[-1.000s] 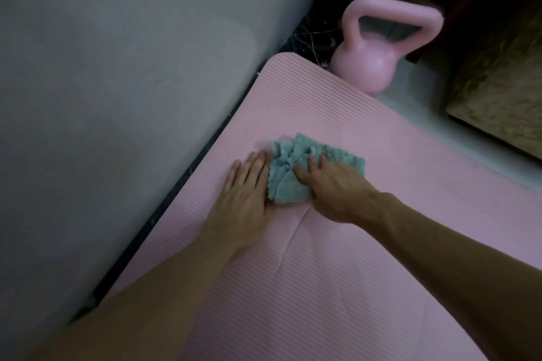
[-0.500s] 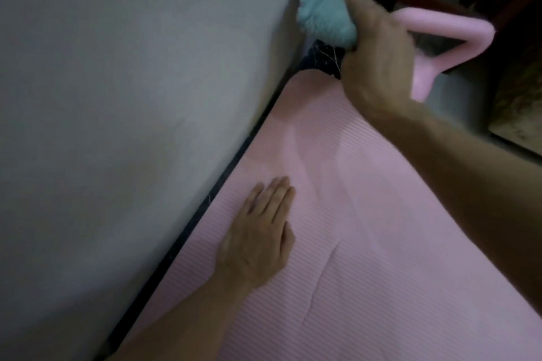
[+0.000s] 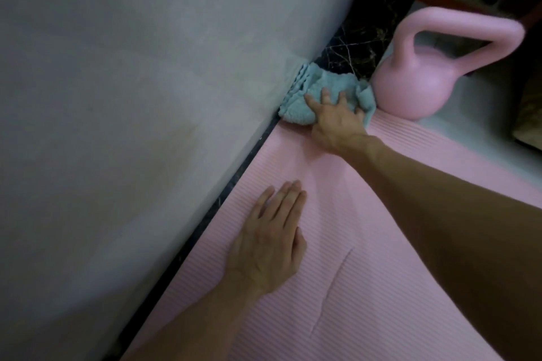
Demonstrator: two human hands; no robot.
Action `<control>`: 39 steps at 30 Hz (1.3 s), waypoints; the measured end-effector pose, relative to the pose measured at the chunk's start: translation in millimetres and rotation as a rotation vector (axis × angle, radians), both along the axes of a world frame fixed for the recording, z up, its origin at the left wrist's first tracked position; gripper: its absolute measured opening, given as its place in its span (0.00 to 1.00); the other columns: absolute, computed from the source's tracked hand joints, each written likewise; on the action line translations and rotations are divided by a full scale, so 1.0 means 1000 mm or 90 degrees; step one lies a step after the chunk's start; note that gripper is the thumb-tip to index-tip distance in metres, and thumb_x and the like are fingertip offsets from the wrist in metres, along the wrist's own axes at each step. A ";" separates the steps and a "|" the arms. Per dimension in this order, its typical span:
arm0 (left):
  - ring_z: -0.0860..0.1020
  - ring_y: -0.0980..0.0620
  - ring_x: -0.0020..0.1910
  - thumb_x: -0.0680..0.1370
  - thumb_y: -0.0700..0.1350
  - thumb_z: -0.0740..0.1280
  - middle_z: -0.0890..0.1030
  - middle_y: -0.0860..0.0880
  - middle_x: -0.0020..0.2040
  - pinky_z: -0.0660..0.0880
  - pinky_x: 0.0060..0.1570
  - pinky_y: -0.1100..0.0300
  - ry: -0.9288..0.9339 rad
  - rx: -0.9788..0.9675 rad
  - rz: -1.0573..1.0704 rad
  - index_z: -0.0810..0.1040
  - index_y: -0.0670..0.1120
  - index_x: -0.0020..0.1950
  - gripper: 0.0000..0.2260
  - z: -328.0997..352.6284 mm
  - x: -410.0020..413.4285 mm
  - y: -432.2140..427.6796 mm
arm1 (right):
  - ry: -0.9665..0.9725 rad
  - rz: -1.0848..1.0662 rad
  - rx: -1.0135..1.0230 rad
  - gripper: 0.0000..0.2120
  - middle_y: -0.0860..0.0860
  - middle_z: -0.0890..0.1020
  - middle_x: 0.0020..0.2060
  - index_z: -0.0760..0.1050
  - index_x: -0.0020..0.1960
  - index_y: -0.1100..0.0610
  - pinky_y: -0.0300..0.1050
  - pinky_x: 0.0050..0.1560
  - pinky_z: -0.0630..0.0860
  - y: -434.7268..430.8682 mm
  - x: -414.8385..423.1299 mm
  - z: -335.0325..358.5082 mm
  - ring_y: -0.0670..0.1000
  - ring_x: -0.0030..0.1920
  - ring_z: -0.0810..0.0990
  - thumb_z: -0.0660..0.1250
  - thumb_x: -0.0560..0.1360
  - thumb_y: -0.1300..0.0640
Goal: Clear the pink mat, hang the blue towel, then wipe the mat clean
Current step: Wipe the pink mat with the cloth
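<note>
My right hand point(image 3: 334, 117) has come down from the top of the frame and now presses the teal cloth point(image 3: 302, 97) flat, fingers spread, at the pink mat's point(image 3: 381, 243) far corner, upper centre, beside the grey wall point(image 3: 132, 97). My left hand point(image 3: 269, 243) lies open, palm down, lower centre. A pink kettlebell point(image 3: 416, 79) sits upper right. No writing is readable.

pink ribbed mat point(image 3: 366, 243), teal cloth point(image 3: 296, 108) (fluffy), pink kettlebell point(image 3: 416, 82)
</note>
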State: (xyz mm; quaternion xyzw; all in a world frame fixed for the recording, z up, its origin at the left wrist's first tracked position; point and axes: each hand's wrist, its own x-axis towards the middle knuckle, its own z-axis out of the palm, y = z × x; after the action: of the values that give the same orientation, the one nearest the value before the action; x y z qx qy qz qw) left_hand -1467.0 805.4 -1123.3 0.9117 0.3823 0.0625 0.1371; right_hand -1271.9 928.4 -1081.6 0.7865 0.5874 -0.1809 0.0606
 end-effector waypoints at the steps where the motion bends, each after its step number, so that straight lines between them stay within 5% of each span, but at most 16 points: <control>1: 0.59 0.50 0.77 0.79 0.48 0.56 0.62 0.45 0.77 0.60 0.74 0.48 -0.001 0.002 0.001 0.64 0.41 0.76 0.26 0.000 0.000 0.000 | 0.002 0.004 0.001 0.33 0.53 0.47 0.79 0.48 0.79 0.46 0.72 0.72 0.47 -0.001 -0.004 0.001 0.63 0.77 0.43 0.56 0.78 0.61; 10: 0.69 0.47 0.70 0.75 0.48 0.59 0.75 0.41 0.68 0.63 0.73 0.49 0.029 0.047 0.011 0.73 0.38 0.68 0.24 0.008 0.000 -0.001 | 0.026 0.069 -0.007 0.31 0.55 0.48 0.79 0.50 0.79 0.50 0.71 0.72 0.49 -0.048 -0.067 0.004 0.65 0.77 0.43 0.55 0.77 0.60; 13: 0.68 0.46 0.71 0.76 0.47 0.59 0.73 0.41 0.70 0.62 0.74 0.49 0.014 0.042 0.010 0.71 0.38 0.71 0.25 0.007 0.000 -0.001 | 0.039 0.108 -0.010 0.30 0.57 0.58 0.76 0.55 0.78 0.50 0.66 0.72 0.57 -0.054 -0.059 0.021 0.63 0.75 0.56 0.58 0.77 0.59; 16: 0.64 0.47 0.74 0.78 0.47 0.57 0.67 0.42 0.75 0.61 0.73 0.48 0.004 0.030 0.005 0.67 0.39 0.74 0.25 0.004 0.000 0.000 | 0.044 0.047 0.183 0.25 0.59 0.72 0.64 0.65 0.72 0.54 0.57 0.63 0.67 -0.047 -0.034 0.044 0.62 0.64 0.71 0.58 0.75 0.63; 21: 0.60 0.49 0.76 0.80 0.48 0.54 0.62 0.43 0.77 0.58 0.74 0.48 0.026 0.018 0.003 0.63 0.41 0.76 0.26 0.003 -0.002 -0.001 | -0.016 -0.095 0.363 0.33 0.57 0.63 0.75 0.57 0.77 0.56 0.62 0.68 0.64 -0.016 0.002 0.044 0.60 0.73 0.62 0.54 0.73 0.68; 28: 0.62 0.49 0.75 0.78 0.48 0.55 0.65 0.44 0.76 0.59 0.74 0.48 0.015 0.012 0.007 0.65 0.41 0.76 0.26 0.003 -0.002 0.001 | -0.013 0.008 0.042 0.32 0.57 0.50 0.78 0.49 0.79 0.52 0.64 0.75 0.50 -0.021 -0.029 -0.006 0.62 0.77 0.48 0.55 0.77 0.62; 34: 0.73 0.43 0.63 0.74 0.46 0.61 0.78 0.41 0.62 0.63 0.72 0.48 0.018 0.005 0.021 0.77 0.40 0.63 0.19 0.012 0.001 0.000 | 0.075 0.136 -0.035 0.30 0.56 0.57 0.77 0.56 0.78 0.50 0.63 0.72 0.58 -0.051 -0.082 0.018 0.62 0.76 0.53 0.57 0.76 0.59; 39: 0.71 0.44 0.66 0.77 0.47 0.59 0.76 0.43 0.66 0.61 0.72 0.49 0.039 -0.006 0.025 0.76 0.43 0.65 0.19 0.014 0.000 -0.001 | 0.074 0.174 -0.072 0.32 0.55 0.50 0.79 0.49 0.79 0.50 0.64 0.75 0.50 -0.064 -0.085 0.014 0.60 0.78 0.46 0.55 0.78 0.59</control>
State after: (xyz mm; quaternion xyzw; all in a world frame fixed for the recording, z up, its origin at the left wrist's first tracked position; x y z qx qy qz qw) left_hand -1466.8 804.0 -1109.1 0.9048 0.4046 0.0354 0.1284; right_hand -1356.7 864.7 -1067.9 0.6830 0.6803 -0.2486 0.0946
